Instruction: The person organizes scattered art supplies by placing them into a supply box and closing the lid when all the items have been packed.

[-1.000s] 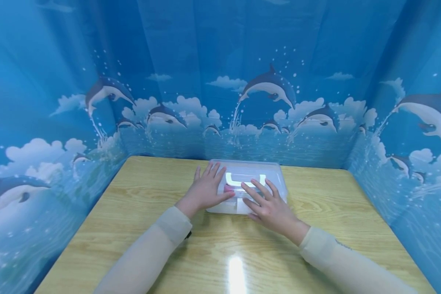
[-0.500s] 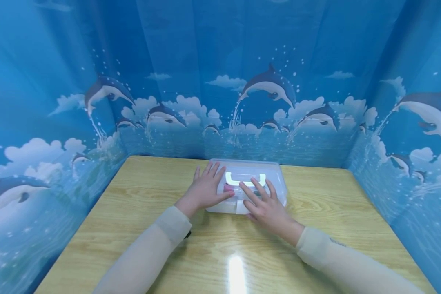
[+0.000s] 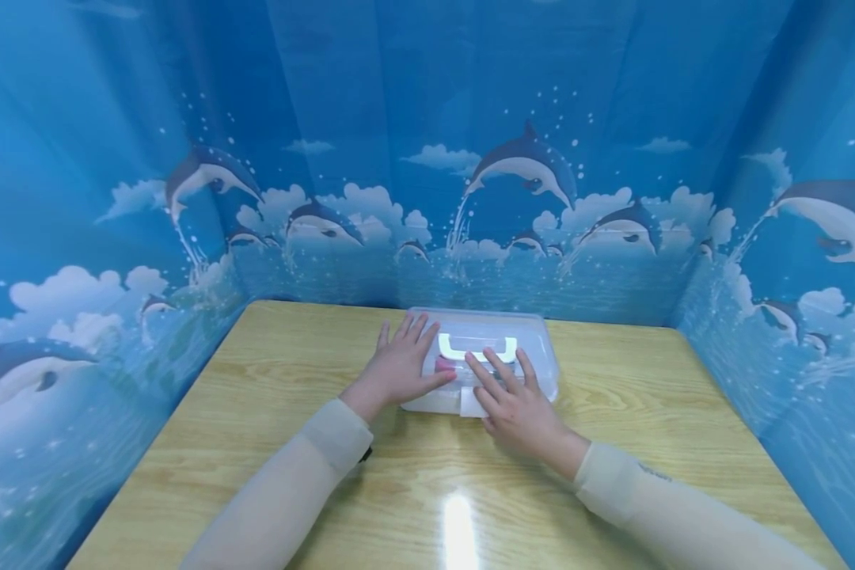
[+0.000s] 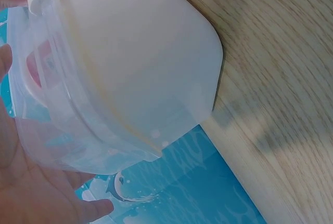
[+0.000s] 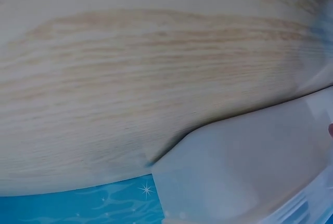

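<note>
A clear plastic storage box (image 3: 534,332) with a white carry handle (image 3: 447,350) on its lid sits at the back of the table, lid down. My left hand (image 3: 397,368) rests with spread fingers over the box's left side, its thumb toward the front. On the front right, my right hand (image 3: 523,408) lies over the lid's front edge, fingers straight and pointing at the handle. A white latch (image 3: 473,402) shows at the front, beside the right thumb. Something pinkish-red (image 3: 444,364) shows through the lid. The left wrist view shows the box's frosted wall (image 4: 140,52); the right wrist view shows its corner (image 5: 218,161).
The wood-grain table (image 3: 271,491) spreads around the box on the left, right and front. A blue dolphin-print curtain (image 3: 370,119) stands behind the table and along both sides, close behind the box.
My right hand has shifted slightly left and its fingers have moved a little on the lid. The left hand and the box stay in place.
</note>
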Motion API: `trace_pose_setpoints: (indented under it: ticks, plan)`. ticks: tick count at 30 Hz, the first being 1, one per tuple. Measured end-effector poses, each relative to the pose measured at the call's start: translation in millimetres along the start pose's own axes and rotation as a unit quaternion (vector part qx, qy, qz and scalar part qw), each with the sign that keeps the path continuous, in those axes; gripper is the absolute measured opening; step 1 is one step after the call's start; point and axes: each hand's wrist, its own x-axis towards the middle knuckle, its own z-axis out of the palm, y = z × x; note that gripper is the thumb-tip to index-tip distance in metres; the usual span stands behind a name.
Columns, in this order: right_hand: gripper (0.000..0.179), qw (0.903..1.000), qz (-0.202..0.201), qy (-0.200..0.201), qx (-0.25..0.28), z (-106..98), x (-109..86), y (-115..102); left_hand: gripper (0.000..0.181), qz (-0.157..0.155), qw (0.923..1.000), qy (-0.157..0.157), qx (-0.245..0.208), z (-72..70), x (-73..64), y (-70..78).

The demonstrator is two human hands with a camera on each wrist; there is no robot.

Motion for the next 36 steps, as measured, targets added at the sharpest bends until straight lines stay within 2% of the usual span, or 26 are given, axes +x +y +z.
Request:
trace_pose_setpoints:
  ticks: [8, 19, 31, 36]
  plan:
    - [0.051, 0.9985, -0.035, 0.036, -0.019, 4, -3.5, 0, 0.096, 0.003, 1.0, 0.0, -0.007, -1.2, -1.4, 0.7]
    - [0.046, 0.9938, -0.002, 0.077, 0.08, 15, -0.4, 5, 0.095, 0.005, 0.9999, -0.001, -0.015, -2.4, -0.9, 0.9]
    - [0.038, 0.9913, 0.021, 0.051, 0.119, 14, 1.0, 4, 0.095, 0.006, 0.9999, -0.002, -0.013, -0.7, -0.1, -0.1]
    - [0.032, 0.9906, 0.024, 0.056, 0.123, 15, 1.8, 4, 0.096, 0.008, 1.0, 0.001, -0.005, 0.6, 0.9, -0.9]
